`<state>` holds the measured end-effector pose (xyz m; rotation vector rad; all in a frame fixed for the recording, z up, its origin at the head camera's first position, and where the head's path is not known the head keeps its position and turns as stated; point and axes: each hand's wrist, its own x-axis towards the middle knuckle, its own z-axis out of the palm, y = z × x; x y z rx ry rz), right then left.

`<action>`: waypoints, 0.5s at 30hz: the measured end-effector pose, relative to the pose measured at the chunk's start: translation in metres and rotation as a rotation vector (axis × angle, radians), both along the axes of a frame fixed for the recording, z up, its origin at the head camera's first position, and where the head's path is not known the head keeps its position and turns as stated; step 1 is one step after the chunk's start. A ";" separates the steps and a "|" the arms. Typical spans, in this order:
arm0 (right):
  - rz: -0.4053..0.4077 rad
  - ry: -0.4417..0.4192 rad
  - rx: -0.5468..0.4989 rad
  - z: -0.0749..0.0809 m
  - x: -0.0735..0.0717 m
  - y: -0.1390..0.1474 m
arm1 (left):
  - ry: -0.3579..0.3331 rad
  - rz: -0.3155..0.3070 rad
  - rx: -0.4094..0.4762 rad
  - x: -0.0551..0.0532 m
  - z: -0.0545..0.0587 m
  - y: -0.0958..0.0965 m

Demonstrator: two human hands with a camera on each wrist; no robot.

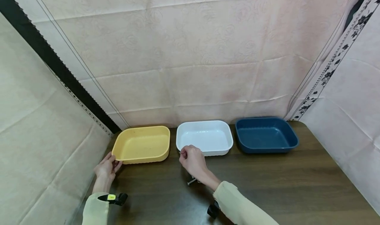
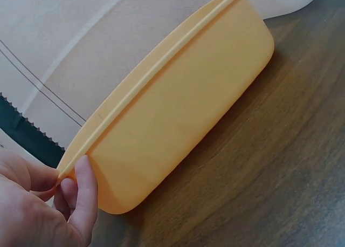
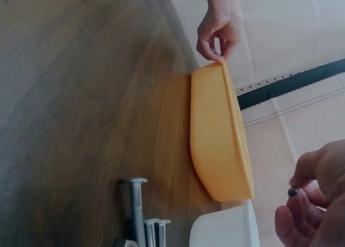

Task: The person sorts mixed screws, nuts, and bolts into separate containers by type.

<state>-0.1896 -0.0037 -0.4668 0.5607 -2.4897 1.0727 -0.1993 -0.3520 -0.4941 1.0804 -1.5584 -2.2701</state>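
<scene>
My left hand (image 1: 105, 170) pinches the rim of the yellow tray (image 1: 142, 143) at its front left corner, thumb and fingers on either side of the edge. In the left wrist view the tray's plain outer wall faces the camera. My right hand (image 1: 194, 160) is over the front left edge of the white tray (image 1: 205, 137). Between its thumb and fingertips it pinches a small dark metal piece (image 3: 292, 191) with a round end; the fingers hide the rest. Below that hand, several metal bolts (image 3: 137, 212) with flat heads stand on the wooden table, partly hidden in the head view.
A dark blue tray (image 1: 267, 136) stands right of the white one, all three in a row along the back of the table (image 1: 267, 185). Pale cloth (image 1: 190, 53) hangs behind and at both sides. Dark camera straps sit on both wrists.
</scene>
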 end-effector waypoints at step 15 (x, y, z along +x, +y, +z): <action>0.087 -0.022 0.033 0.002 -0.021 -0.045 | -0.004 -0.004 -0.014 -0.002 -0.002 -0.001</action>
